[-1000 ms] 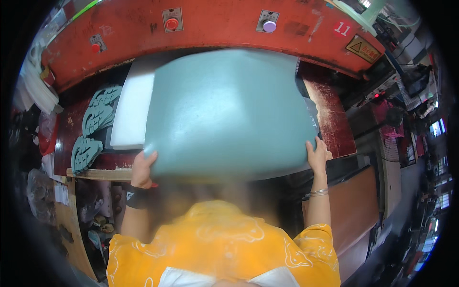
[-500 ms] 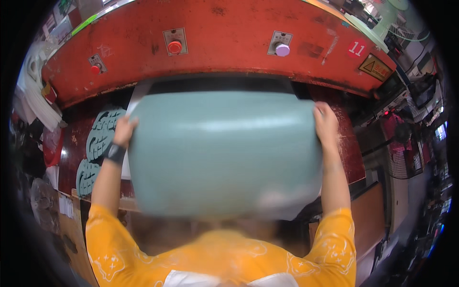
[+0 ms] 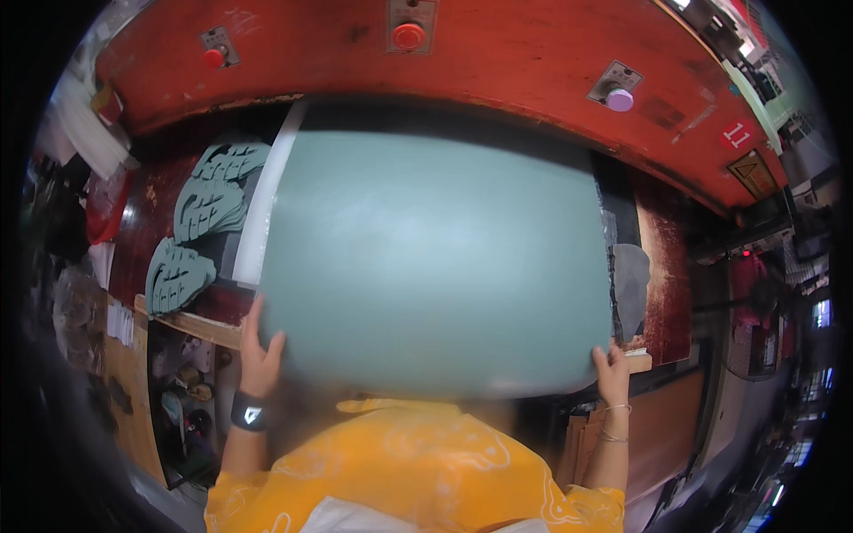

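Background: red machine housing (image 3: 498,62) with push buttons spanned the far side.
Sheet: large teal foam sheet (image 3: 435,266) lay over the tabletop (image 3: 666,266).
Left hand (image 3: 258,351): gripped the near-left edge.
Right hand (image 3: 613,373): gripped the near-right corner.
Left: teal sole cutouts (image 3: 200,222) stacked.

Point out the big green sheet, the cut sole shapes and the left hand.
green sheet (image 3: 435,266), head view, middle of its face.
sole shapes (image 3: 206,209), head view, middle piece of the stack.
left hand (image 3: 258,351), head view, back of hand.
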The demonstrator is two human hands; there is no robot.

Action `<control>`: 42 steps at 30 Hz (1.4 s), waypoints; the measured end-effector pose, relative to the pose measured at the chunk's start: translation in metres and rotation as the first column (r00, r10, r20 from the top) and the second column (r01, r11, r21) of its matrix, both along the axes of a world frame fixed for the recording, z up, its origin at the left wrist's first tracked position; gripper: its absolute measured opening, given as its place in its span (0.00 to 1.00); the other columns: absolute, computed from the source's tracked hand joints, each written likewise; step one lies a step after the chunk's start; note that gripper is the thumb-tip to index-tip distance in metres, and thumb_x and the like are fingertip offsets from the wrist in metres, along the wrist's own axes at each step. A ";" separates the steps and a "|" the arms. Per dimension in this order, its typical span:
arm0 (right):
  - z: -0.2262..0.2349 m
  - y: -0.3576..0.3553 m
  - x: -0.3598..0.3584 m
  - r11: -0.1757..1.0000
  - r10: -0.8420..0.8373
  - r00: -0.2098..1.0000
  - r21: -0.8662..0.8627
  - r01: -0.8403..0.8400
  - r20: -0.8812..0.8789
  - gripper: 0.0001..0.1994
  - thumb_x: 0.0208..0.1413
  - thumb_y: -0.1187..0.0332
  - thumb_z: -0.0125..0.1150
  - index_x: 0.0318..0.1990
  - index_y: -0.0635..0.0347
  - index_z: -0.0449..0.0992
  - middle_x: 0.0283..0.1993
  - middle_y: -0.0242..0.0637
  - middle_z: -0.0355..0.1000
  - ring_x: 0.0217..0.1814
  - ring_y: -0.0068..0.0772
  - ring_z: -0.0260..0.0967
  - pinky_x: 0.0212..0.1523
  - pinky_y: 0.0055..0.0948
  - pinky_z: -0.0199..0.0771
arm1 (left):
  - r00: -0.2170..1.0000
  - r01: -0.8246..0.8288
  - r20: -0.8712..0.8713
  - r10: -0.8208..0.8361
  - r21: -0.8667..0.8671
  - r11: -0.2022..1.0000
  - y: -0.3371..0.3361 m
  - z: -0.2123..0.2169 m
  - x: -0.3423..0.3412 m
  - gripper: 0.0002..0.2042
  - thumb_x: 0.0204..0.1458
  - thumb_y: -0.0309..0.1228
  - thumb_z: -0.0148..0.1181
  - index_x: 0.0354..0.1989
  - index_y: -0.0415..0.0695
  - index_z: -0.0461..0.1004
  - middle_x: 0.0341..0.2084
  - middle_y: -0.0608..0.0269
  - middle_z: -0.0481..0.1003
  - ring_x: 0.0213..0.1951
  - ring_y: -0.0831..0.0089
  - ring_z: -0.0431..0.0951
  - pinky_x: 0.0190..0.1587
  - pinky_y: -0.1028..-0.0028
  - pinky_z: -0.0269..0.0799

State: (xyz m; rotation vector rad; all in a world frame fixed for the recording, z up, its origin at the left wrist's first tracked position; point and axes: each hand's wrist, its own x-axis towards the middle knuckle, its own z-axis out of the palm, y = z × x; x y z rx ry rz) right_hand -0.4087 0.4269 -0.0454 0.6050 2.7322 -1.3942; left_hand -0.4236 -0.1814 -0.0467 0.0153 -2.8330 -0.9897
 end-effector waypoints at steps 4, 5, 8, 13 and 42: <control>0.023 -0.003 -0.086 0.953 0.053 0.935 0.299 0.058 -0.352 0.14 0.52 0.67 0.60 0.25 0.71 0.69 0.20 0.44 0.64 0.25 0.27 0.57 0.28 0.31 0.62 | 0.990 -0.048 -0.128 0.062 0.109 0.993 0.015 0.009 -0.091 0.19 0.50 0.22 0.52 0.53 0.35 0.68 0.51 0.47 0.70 0.55 0.56 0.69 0.60 0.64 0.60; 0.029 -0.003 -0.121 0.946 0.094 0.886 0.317 0.063 -0.455 0.14 0.52 0.66 0.60 0.26 0.72 0.69 0.21 0.47 0.66 0.24 0.31 0.60 0.28 0.34 0.63 | 0.973 0.030 -0.229 0.009 0.167 0.985 0.018 0.015 -0.129 0.19 0.50 0.22 0.53 0.53 0.36 0.68 0.51 0.48 0.71 0.55 0.57 0.69 0.59 0.65 0.61; 0.047 -0.002 -0.226 0.845 0.101 0.989 0.534 -0.029 -0.105 0.22 0.54 0.52 0.56 0.35 0.70 0.74 0.34 0.54 0.74 0.34 0.48 0.71 0.39 0.40 0.68 | 0.993 -0.064 -0.098 0.064 -0.001 0.998 0.021 0.043 -0.237 0.23 0.51 0.29 0.57 0.56 0.39 0.66 0.51 0.46 0.71 0.54 0.56 0.70 0.57 0.66 0.64; 0.020 -0.003 -0.197 0.876 0.078 0.985 0.461 -0.141 0.153 0.31 0.49 0.47 0.60 0.51 0.67 0.70 0.49 0.59 0.71 0.55 0.54 0.68 0.56 0.39 0.65 | 0.984 -0.110 0.117 0.133 -0.184 0.977 0.002 0.050 -0.189 0.28 0.51 0.39 0.58 0.59 0.43 0.62 0.52 0.41 0.69 0.53 0.50 0.70 0.54 0.62 0.67; 0.015 0.122 -0.135 0.854 0.032 0.999 0.521 -0.009 -0.036 0.38 0.30 0.53 0.71 0.57 0.48 0.70 0.65 0.46 0.55 0.67 0.53 0.51 0.66 0.43 0.53 | 0.944 -0.162 -0.309 0.114 -0.135 0.978 0.019 -0.005 -0.208 0.15 0.59 0.34 0.50 0.51 0.40 0.71 0.47 0.52 0.75 0.49 0.60 0.74 0.53 0.70 0.65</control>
